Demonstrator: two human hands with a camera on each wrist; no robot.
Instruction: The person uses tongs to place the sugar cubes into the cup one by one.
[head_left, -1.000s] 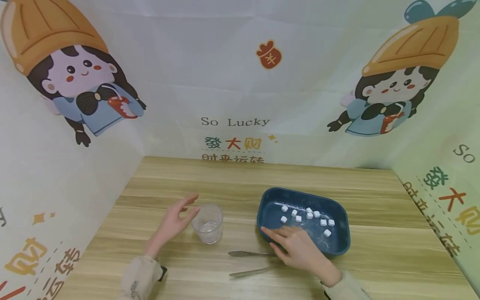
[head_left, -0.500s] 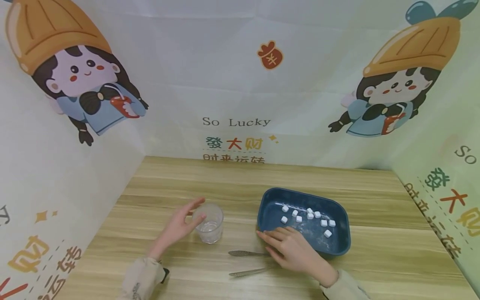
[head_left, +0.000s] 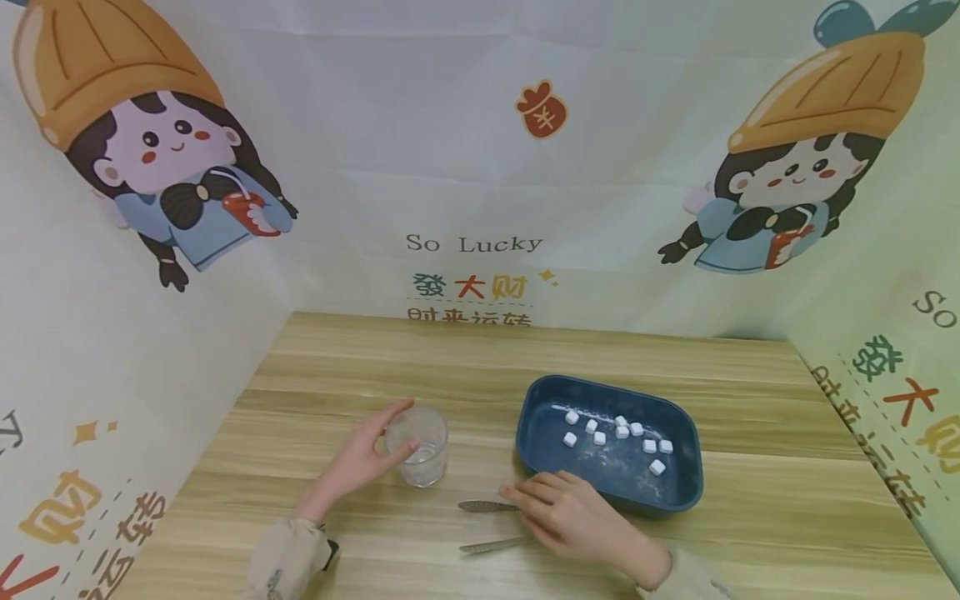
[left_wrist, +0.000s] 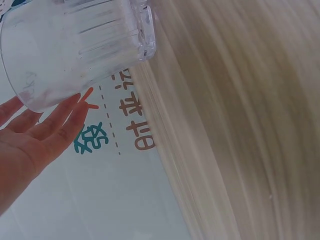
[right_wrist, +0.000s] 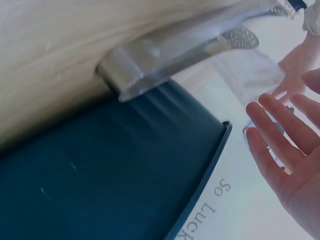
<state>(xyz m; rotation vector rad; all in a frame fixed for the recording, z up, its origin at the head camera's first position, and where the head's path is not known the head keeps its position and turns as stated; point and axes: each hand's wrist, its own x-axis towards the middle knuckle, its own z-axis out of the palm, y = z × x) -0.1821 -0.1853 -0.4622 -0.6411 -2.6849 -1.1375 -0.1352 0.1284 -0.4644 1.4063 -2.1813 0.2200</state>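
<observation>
A clear glass stands upright on the table, left of centre. My left hand is around its left side, thumb in front and fingers behind. In the left wrist view the extended fingers lie close against the glass; whether they touch it I cannot tell. Metal tongs with patterned tips lie on the table, tips to the left. Over their bent end hovers my right hand, hiding it in the head view. In the right wrist view its fingers are spread, holding nothing.
A dark blue rectangular dish sits just beyond my right hand. Several small white cubes are scattered in it. Printed cloth walls enclose the wooden table at the back and both sides.
My left hand has moved right, from beside the glass to around it. My right hand has shifted left and nearer, from the dish's front rim to over the tongs.
</observation>
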